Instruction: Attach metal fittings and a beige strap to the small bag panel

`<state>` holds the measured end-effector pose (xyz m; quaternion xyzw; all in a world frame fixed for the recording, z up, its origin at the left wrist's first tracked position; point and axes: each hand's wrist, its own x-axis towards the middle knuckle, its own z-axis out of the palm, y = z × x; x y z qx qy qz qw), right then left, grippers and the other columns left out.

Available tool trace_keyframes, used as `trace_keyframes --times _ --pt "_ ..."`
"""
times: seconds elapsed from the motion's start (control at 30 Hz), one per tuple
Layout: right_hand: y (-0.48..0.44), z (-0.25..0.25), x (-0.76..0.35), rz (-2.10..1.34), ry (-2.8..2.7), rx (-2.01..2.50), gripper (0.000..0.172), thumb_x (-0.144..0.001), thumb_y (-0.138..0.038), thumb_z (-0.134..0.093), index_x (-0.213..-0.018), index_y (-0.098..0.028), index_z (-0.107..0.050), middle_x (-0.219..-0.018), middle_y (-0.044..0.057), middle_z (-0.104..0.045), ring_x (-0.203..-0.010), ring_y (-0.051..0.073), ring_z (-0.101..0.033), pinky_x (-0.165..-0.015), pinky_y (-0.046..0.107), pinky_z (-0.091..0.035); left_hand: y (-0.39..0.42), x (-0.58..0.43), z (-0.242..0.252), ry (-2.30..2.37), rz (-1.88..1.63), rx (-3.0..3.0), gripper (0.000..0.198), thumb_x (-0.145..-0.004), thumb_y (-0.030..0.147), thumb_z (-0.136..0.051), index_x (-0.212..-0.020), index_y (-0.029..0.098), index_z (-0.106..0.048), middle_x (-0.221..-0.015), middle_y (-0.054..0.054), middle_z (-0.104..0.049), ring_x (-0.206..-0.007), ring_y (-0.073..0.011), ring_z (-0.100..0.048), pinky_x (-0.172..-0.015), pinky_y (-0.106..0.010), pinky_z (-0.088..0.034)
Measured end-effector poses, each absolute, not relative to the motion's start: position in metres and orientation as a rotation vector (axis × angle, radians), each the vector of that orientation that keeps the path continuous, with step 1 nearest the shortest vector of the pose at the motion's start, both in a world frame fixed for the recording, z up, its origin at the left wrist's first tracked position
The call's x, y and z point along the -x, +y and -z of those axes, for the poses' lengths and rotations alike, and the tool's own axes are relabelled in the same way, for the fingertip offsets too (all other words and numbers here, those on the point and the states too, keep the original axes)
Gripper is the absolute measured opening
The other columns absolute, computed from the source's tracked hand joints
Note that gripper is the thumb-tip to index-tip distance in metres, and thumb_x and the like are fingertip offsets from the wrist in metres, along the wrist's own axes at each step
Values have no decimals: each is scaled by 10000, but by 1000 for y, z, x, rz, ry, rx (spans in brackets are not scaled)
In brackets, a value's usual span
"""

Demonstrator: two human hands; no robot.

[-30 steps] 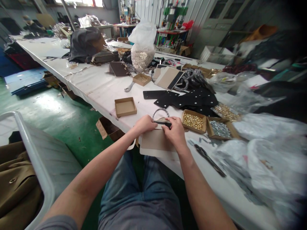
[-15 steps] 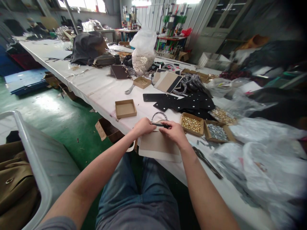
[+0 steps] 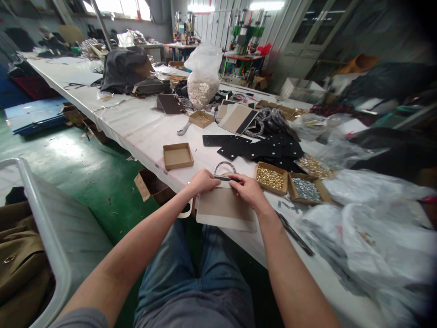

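A beige flat panel with a paler lower border lies at the table's near edge, partly overhanging it. Across its far end runs a narrow black strip. My left hand is closed on the strip's left end, fingertips pressed together. At the other end my right hand pinches the strip between thumb and fingers. Just beyond the strip curves a handle loop that looks wrapped in clear plastic. My fingers hide the ends of the strip.
Right of my hands stand cardboard trays of gold-coloured fasteners and silver-coloured fasteners. A long dark tool lies by my right forearm. Black punched pieces are spread farther back. A shallow cardboard box sits left; a grey bin stands beside me.
My right fingers have shifted slightly on the black strip, which now sits flatter across the panel. The view has moved a little; both hands stay at the same spot.
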<state>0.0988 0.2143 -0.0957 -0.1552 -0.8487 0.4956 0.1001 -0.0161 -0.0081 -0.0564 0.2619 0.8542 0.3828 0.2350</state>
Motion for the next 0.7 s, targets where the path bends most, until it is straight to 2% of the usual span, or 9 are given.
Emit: trace_keyframes --times 0.1,0.27,0.33,0.4,0.47,0.53,0.6,0.7 --pt "215 93 -102 -1498 -2509 446 653 -821 -522 -847 -1397 -215 -876 -699 0 -693 -601 222 -593 -608 344 -453 -8 16 56 2332 -1061 -704 341 -923 392 -727 -690 149 -782 -672 -69 -713 -619 -193 -614 -563 -304 -386" --pt "216 93 -101 -1536 -2521 492 669 -821 -487 -816 -1421 -194 -864 -664 -3 -673 -584 223 -581 -608 352 -447 -9 17 60 2306 -1074 -699 349 -923 408 -727 -724 134 -807 -703 -81 -732 -624 -188 -619 -575 -298 -404" --pt "215 94 -99 -1533 -2521 504 659 -837 -498 -812 -1422 -199 -862 -723 15 -714 -612 230 -604 -633 360 -484 -9 18 63 2306 -1079 -705 354 -926 421 -728 -735 137 -816 -708 -78 -738 -632 -189 -627 -584 -301 -413" --pt "213 95 -96 -1468 -2522 482 631 -857 -529 -836 -1398 -207 -871 -892 59 -792 -730 255 -671 -713 378 -554 -8 20 66 2312 -1074 -707 357 -927 428 -730 -736 139 -820 -702 -75 -733 -634 -192 -630 -585 -309 -410" --pt "210 96 -93 -1319 -2557 418 565 -865 -519 -874 -1351 -231 -891 -1131 93 -827 -942 299 -734 -870 406 -605 -8 21 68 2323 -1059 -710 357 -928 422 -733 -727 139 -818 -674 -71 -709 -622 -193 -617 -577 -320 -390" --pt "207 95 -90 -1173 -2617 370 460 -876 -452 -885 -1301 -279 -910 -1265 82 -813 -1124 333 -744 -1020 427 -595 -9 21 68 2337 -1049 -728 379 -937 431 -738 -699 142 -795 -622 -57 -652 -602 -188 -577 -563 -332 -347" --pt "206 93 -87 -1111 -2667 351 369 -891 -401 -879 -1248 -320 -920 -1263 56 -814 -1189 346 -743 -1066 430 -575 -11 20 66 2337 -1054 -765 426 -956 466 -739 -672 149 -759 -584 -38 -585 -591 -179 -532 -557 -340 -304" --pt "207 91 -84 -1154 -2694 326 292 -898 -383 -884 -1180 -313 -915 -1198 33 -840 -1151 341 -764 -1009 410 -573 -11 15 60 2365 -1055 -852 454 -972 512 -753 -685 161 -735 -584 -20 -547 -590 -171 -492 -569 -345 -277"
